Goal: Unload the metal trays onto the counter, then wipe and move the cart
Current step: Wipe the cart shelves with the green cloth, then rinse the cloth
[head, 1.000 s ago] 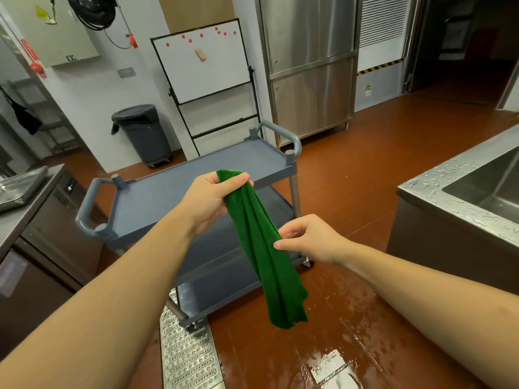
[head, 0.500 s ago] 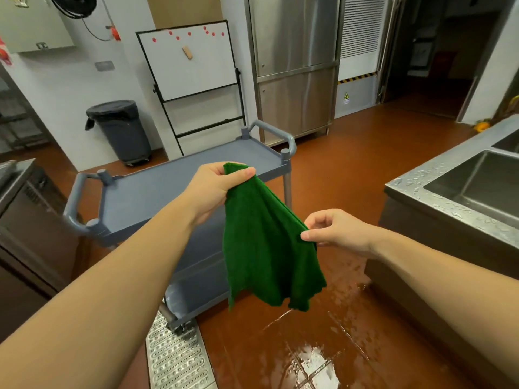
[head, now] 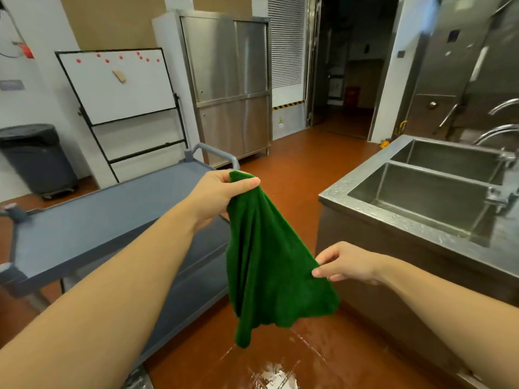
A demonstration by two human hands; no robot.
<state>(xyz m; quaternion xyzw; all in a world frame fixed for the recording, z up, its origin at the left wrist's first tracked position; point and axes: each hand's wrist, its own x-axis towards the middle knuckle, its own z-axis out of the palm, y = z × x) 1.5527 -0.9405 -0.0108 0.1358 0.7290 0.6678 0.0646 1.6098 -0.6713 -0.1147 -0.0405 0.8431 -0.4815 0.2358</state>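
A green cloth [head: 266, 265] hangs spread in front of me. My left hand [head: 216, 196] grips its top corner, held up above the cart's right end. My right hand [head: 346, 263] pinches the cloth's right edge lower down, pulling it sideways. The grey plastic cart [head: 98, 220] stands to the left behind my left arm, its top shelf bare, with lower shelves partly hidden by my arm. No metal trays are in view.
A steel double sink [head: 421, 197] with wet rim stands at the right, taps [head: 502, 136] behind it. A whiteboard easel [head: 123, 88], a dark bin [head: 36, 158] and a steel cabinet [head: 230, 88] line the back wall. The red floor [head: 280, 369] below me is wet.
My view has turned right, bringing the sink in and the left counter out. My right hand has drawn the cloth's edge out, spreading it from a hanging strip into a wide sheet.
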